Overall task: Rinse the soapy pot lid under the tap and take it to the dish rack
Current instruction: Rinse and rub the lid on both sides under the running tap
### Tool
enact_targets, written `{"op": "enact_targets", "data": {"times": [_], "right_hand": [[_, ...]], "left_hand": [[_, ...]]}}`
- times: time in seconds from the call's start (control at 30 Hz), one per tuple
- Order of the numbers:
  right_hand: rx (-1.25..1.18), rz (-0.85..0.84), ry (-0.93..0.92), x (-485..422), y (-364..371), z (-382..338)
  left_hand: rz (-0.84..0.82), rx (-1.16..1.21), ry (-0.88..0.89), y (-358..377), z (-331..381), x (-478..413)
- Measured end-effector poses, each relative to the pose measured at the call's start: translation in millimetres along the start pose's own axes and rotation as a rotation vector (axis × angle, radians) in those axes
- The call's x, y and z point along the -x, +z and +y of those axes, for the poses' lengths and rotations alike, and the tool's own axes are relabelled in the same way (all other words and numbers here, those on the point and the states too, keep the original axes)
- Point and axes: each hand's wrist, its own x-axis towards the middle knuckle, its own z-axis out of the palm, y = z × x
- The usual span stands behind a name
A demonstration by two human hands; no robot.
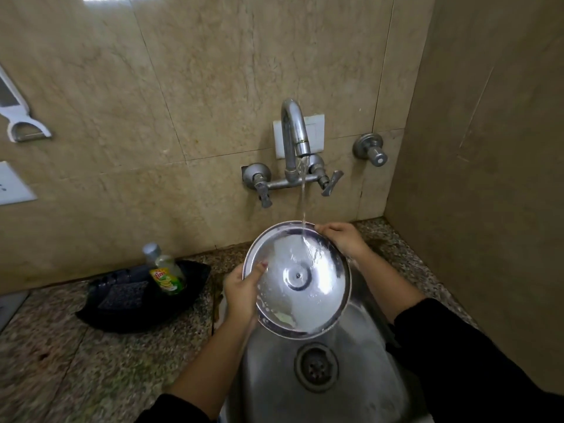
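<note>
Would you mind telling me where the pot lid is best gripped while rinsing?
Probably by its thin rim at opposite edges, from the sides, as the left hand and right hand do now. The pot lid shows its wet, smooth underside, so no knob is reachable.

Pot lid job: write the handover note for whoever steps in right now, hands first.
Left hand: grips the pot lid at its left rim, thumb on the inner face.
Right hand: grips the far right rim.
The lid is held tilted over the sink, inner side up; the tap is running and the stream lands on the upper right of the lid.
Done: rinsing has started.
Left: suds still cling along the lower left rim, so turn that part under the water, rinse the other face, then carry the lid to the dish rack, which is not in view.
</note>
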Motion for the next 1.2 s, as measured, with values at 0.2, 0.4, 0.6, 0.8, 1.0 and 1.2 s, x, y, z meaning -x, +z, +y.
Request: {"op": "enact_targets", "data": {"times": [0.2, 0.4, 0.6, 0.8, 1.0, 1.2], "right_hand": [[0.073, -0.187, -0.068, -0.3, 20.6, -19.2], [0.341, -0.418, -0.184, 2.4, 38.7, -30.9], [0.090, -0.123, -0.041, -1.9, 4.0, -13.7], [0.470, -0.423, -0.288, 8.4, 45.4, -35.8], [0.138, -0.110, -0.094, -2.1, 0.2, -12.7], [0.430, -0.286, -0.253, 9.1, 38.8, -21.9]], "left_hand": [[-0.217, -0.251, -0.027, 6.3, 17.3, -11.3], [-0.394, -0.308, -0.063, 13.8, 24.4, -21.9], [-0.220, -0.207, -0.094, 8.2, 15.3, -19.0], [-0.296, -0.227, -0.038, 22.6, 21.0, -15.7], [-0.200, -0.134, -0.098, 7.9, 15.7, -13.9], [-0.249, -0.209, -0.020, 18.5, 14.5, -10.7]]}}
